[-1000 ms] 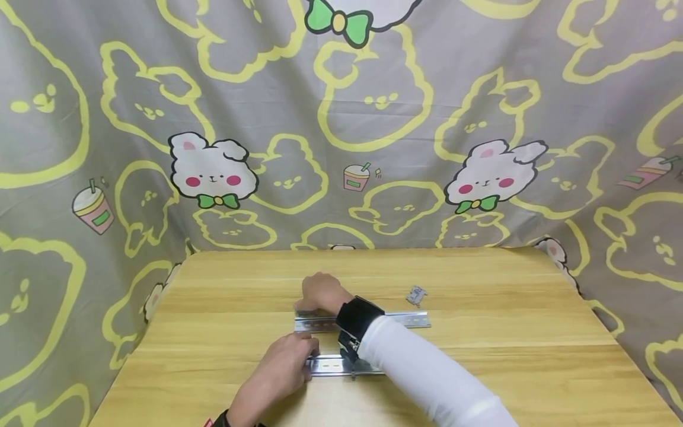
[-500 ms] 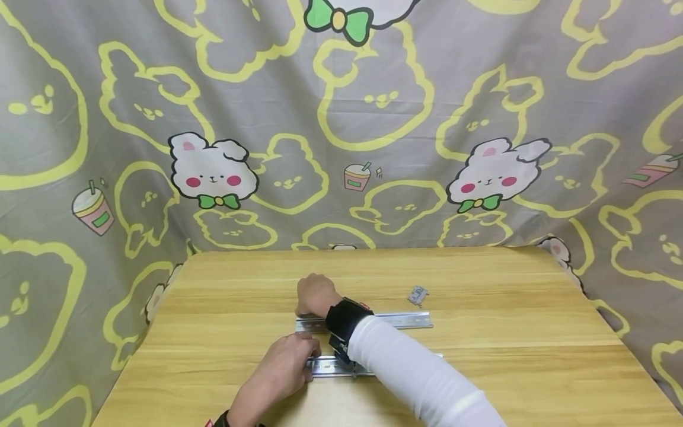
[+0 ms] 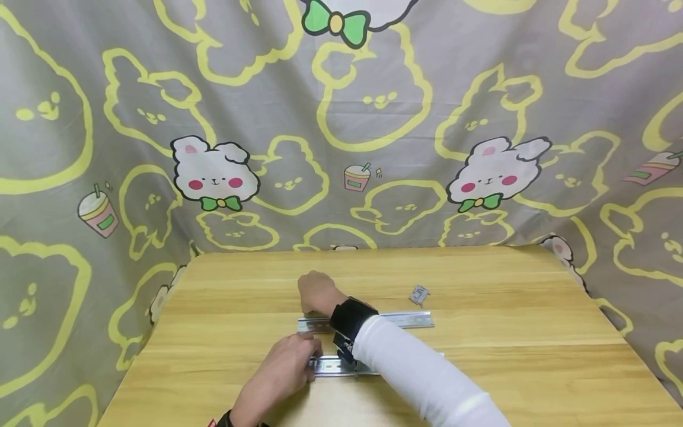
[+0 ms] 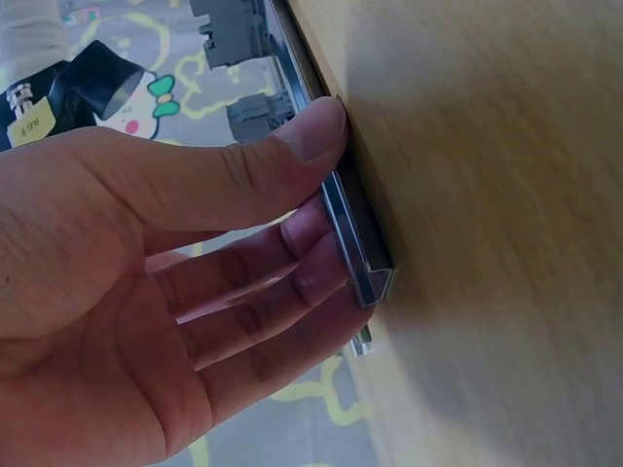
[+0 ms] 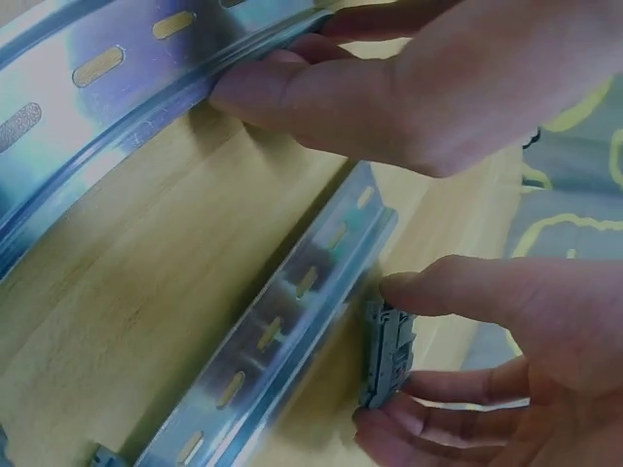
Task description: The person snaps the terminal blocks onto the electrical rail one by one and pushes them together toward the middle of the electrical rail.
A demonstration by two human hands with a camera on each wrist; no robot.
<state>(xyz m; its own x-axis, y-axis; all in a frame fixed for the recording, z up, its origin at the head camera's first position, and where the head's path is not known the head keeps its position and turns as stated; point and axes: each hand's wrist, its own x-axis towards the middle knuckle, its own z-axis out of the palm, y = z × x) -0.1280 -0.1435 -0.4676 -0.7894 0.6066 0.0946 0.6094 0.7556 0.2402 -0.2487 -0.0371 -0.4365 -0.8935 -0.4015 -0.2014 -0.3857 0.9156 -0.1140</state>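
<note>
My left hand pinches the left end of the nearer slotted metal DIN rail, thumb on one long edge and fingers on the other in the left wrist view. Behind the farther DIN rail, my right hand is bent down at that rail's left end. In the right wrist view it pinches a small grey terminal block between thumb and fingers, beside the farther rail. The head view hides this block behind the hand. Grey terminal blocks show along the nearer rail in the left wrist view.
A loose grey terminal block lies on the wooden table, behind the farther rail's right end. My right sleeve crosses over both rails. A patterned curtain hangs round the table's back and sides.
My right hand and wrist have shifted a little to the left over the far rail, terminal block hidden in the head view. My left hand keeps its grip on the nearer rail.
</note>
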